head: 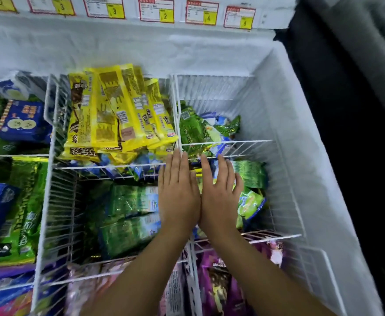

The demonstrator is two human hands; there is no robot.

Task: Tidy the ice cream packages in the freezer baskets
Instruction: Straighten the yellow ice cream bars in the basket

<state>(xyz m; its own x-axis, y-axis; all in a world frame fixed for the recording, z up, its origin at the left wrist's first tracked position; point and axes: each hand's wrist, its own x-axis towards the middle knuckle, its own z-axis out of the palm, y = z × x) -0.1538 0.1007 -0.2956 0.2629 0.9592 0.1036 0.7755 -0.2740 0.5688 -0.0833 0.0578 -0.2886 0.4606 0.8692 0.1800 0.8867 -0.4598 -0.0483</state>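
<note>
Six price tags up top, two hands, one freezer, yellow packs too jumbled for a count tbh

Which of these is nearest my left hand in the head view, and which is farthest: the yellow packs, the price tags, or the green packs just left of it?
1. Green packs, right beside the left hand, on its left.
2. Yellow packs, in the basket behind, up and left.
3. Price tags, along the top, beyond the freezer's back wall.
</note>
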